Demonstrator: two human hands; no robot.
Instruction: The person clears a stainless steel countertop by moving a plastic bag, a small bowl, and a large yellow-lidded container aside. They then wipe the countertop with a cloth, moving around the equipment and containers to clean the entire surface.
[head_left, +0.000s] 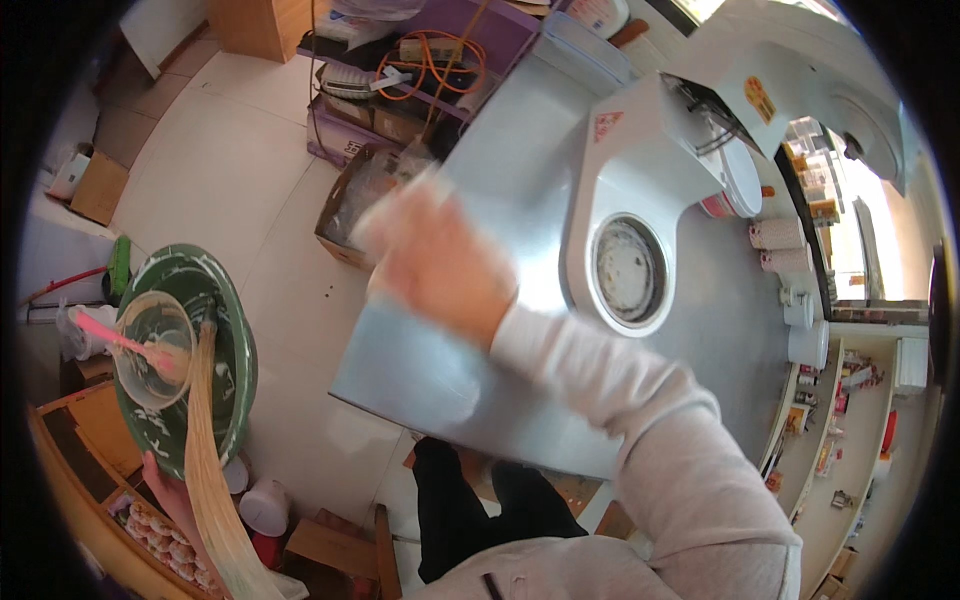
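My left hand (154, 476), partly hidden, grips the lower rim of a green plastic basin (244, 352) smeared with white residue. Inside the basin are a clear bowl (142, 386) and a spatula with a pink handle (105, 330). A long, pale, streaked handle-like piece (206, 435) leans from the basin towards me; its exact kind is unclear. My right hand (457, 262), blurred by motion, is closed on what looks like a whitish cloth (397, 206), over the left part of a stainless steel table (420, 360).
A white stand mixer (592, 202) with raised head and round bowl seat (628, 266) stands on the table. Behind it is a white bucket (739, 180). An open cardboard box (337, 202) sits on the floor beyond the table's edge; lidded buckets (265, 506) stand below the basin.
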